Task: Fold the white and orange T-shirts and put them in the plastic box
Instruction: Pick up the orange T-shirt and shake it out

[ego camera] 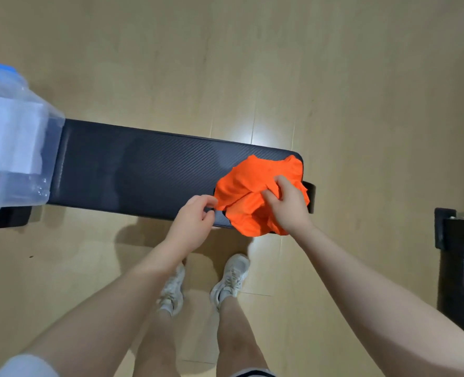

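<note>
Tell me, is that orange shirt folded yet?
Not folded. The orange T-shirt lies crumpled in a heap at the bench's end, with the right hand gripping its middle and the left hand pinching its edge.

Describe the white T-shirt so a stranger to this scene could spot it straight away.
Find the long black padded bench crossing the wooden floor. At its left end sits a clear plastic box with blue trim. The white T-shirt is the folded pale rectangle inside it, unlike the crumpled orange T-shirt at the other end.
</note>
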`<act>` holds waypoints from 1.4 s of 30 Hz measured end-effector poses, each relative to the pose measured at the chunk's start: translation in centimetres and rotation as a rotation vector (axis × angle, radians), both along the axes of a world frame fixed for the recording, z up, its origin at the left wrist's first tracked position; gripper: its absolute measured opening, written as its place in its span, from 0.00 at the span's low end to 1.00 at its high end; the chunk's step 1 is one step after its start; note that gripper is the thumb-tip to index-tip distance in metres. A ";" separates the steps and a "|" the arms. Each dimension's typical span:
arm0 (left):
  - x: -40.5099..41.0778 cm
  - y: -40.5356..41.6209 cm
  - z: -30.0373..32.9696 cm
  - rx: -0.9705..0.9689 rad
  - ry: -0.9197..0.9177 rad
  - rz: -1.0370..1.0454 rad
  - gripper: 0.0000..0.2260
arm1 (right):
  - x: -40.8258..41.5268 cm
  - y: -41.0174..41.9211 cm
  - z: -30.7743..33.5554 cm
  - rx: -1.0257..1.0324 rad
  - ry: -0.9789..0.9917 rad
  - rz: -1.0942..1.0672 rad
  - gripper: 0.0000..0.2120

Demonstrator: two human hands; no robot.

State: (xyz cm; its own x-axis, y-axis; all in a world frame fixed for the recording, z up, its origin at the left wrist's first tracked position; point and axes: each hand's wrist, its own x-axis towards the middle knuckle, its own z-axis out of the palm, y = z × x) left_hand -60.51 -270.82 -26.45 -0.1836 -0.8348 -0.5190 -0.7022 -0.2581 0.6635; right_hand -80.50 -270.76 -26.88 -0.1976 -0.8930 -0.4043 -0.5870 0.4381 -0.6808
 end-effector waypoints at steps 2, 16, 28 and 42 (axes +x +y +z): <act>0.1 -0.4 2.7 -0.015 0.046 0.005 0.13 | 0.7 -0.1 4.0 -0.052 -0.068 0.015 0.07; 4.0 -3.4 25.1 -0.194 0.408 -0.464 0.11 | 4.8 3.3 29.8 -0.293 -0.412 -0.043 0.10; 5.6 -0.5 37.2 -0.051 0.620 -0.376 0.05 | 6.3 6.3 33.1 -0.405 0.169 -0.340 0.03; 2.1 -0.3 41.4 0.083 0.941 0.152 0.05 | 13.2 9.2 38.0 -0.818 -0.019 -0.179 0.30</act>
